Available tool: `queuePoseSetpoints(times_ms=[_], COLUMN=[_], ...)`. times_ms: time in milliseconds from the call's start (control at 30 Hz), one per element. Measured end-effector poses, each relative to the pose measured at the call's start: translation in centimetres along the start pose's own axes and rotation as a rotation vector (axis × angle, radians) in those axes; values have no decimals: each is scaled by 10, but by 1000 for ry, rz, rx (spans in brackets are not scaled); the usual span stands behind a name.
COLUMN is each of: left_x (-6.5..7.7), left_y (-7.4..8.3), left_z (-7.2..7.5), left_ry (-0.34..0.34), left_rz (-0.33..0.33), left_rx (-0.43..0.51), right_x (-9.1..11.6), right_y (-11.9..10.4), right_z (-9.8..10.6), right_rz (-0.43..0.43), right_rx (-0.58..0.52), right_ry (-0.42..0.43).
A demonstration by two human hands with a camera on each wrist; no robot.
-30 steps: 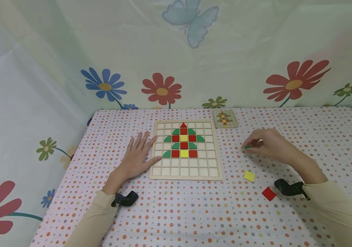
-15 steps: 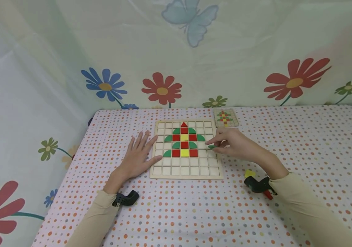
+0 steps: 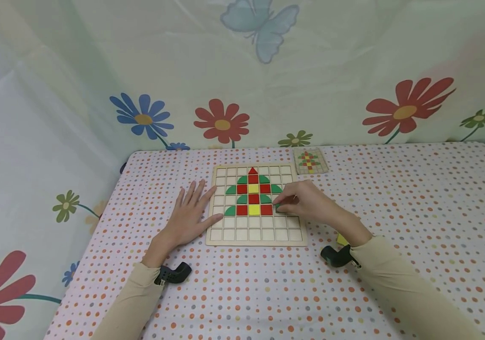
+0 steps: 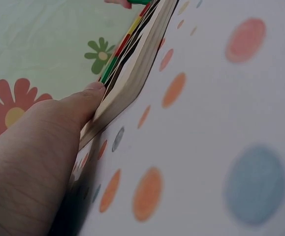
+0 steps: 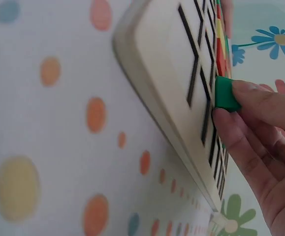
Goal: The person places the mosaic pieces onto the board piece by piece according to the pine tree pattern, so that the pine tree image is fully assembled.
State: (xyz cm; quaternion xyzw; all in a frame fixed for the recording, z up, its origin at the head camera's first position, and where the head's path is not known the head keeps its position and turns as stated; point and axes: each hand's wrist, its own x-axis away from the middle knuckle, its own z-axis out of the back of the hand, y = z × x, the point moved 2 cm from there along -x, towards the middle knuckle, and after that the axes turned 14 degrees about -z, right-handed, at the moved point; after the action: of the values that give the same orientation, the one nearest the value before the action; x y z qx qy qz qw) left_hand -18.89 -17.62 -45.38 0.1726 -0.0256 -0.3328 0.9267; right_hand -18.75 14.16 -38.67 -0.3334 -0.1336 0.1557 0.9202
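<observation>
A wooden grid board lies on the table, with red, yellow and green tiles set in its cells in a tree-like figure. My right hand is over the board's right part. Between its thumb and fingers it pinches a green tile, right at the cell beside the lowest row's right red tile. My left hand lies with spread, straight fingers at the board's left edge. In the left wrist view its thumb rests on that edge.
A small pattern card showing a similar figure lies behind the board's right corner. A yellow tile is partly hidden by my right wrist. The dotted tablecloth covers the table, with a flowered curtain behind.
My right hand has carried the green tile leftward from the table's right side to the board. The red loose tile is now covered by the right forearm. My left hand has stayed still.
</observation>
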Motion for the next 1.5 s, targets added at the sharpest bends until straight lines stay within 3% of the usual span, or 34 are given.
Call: queuePoseSetpoints(times_ms=[133, 467, 833, 1233, 1500], left_x=[0, 1, 0, 0, 0], left_y=[1, 0, 0, -2, -3], left_z=[1, 1, 2, -1, -1], left_ry=[0, 5, -2, -3, -20], left_rz=[-1, -5, 3, 2, 7], left_rx=[7, 7, 0, -4, -6], right_x=[-2, -2, -2, 0, 1], right_y=[0, -13, -21, -24, -32], right_z=[-4, -10, -11, -15, -17], right_rz=[-11, -133, -103, -79, -166], right_rx=[-19, 9, 155, 236, 277], right_ry=[0, -24, -3, 48, 50])
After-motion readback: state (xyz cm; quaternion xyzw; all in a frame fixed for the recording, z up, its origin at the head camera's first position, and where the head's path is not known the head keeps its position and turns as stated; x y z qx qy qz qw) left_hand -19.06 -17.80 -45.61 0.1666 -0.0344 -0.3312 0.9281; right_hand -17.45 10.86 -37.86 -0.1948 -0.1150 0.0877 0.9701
